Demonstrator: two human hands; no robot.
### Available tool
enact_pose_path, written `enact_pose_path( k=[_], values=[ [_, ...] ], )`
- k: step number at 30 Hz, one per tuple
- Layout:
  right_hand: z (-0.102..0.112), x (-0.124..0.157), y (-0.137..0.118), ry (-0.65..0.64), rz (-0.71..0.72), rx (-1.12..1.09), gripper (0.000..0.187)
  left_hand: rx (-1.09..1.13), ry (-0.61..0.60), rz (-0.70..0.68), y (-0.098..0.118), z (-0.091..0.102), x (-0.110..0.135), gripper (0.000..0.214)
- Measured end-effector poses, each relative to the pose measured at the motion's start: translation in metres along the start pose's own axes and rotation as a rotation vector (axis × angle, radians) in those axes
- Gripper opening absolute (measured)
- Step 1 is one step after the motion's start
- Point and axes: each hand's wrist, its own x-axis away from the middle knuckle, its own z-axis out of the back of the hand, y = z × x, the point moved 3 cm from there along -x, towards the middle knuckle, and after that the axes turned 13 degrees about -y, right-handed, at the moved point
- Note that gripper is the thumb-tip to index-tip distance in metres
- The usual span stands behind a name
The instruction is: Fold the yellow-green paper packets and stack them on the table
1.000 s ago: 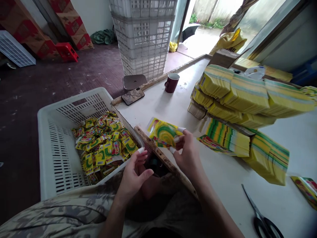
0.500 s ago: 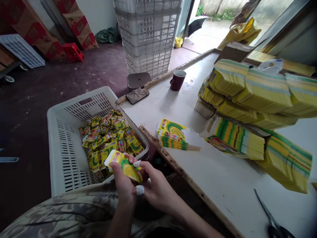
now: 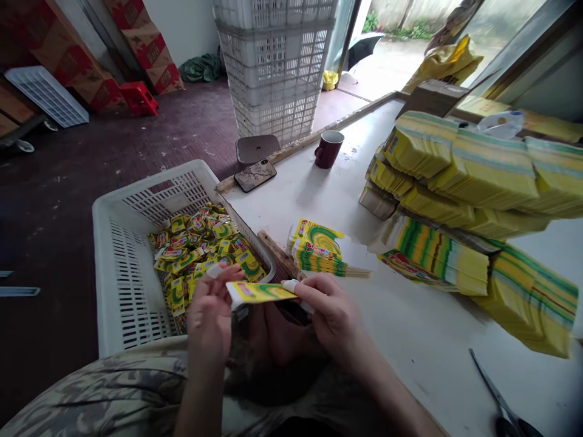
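Yellow-green packet (image 3: pixel 260 292) held flat and nearly level between both hands, above the lap, just off the near edge of the table (image 3: pixel 410 340). Left hand (image 3: pixel 210 315) pinching its left end, fingers curled, one fingertip wrapped in white tape. Right hand (image 3: pixel 328 312) pinching the right end between thumb and taped fingertip. Just left, a white crate (image 3: pixel 113 243) holding a heap of small folded packets (image 3: pixel 200 249), set against the table's left edge. Just beyond the hands, a short stack (image 3: pixel 316 249) of flat packets near the table's near-left corner, beside a wooden strip (image 3: pixel 277 252) along that edge. Further right, tall fanned piles (image 3: pixel 460 182) of the same yellow packets across the middle and right of the tabletop. At the far-left edge, a phone (image 3: pixel 255 175) and a maroon mug (image 3: pixel 328 149), well apart from the hands. Scissors (image 3: pixel 498 397) at the near-right corner. Stacked white crates (image 3: pixel 277 67) on the floor behind; red-printed boxes (image 3: pixel 141 42) by the far wall.
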Motion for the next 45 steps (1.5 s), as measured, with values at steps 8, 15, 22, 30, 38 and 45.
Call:
enact_pose_path(
  k=[8,15,22,30,38,45],
  values=[
    [-0.002,0.005,-0.017,-0.195,0.259,0.272,0.025,-0.905,-0.598,0.197,0.004,-0.019,0.013,0.077],
    [-0.012,0.008,0.002,0.108,-0.211,-0.440,0.063,-1.221,-0.582,-0.026,-0.013,-0.031,0.019,0.063],
    [-0.037,-0.004,0.008,-0.058,-0.364,-1.085,0.048,-1.184,-0.629,-0.087,-0.020,-0.039,0.025,0.067],
    [-0.041,0.000,0.017,-0.040,-0.377,-1.261,0.054,-0.982,-0.643,-0.032,-0.023,-0.046,0.022,0.074],
    [-0.052,-0.002,0.023,-0.067,-0.375,-1.117,0.046,-1.064,-0.630,-0.043,-0.031,-0.039,0.026,0.065],
    [-0.039,0.007,0.003,-0.214,-0.118,-0.344,0.066,-0.953,-0.644,0.058,-0.026,-0.042,0.023,0.057]
  ],
)
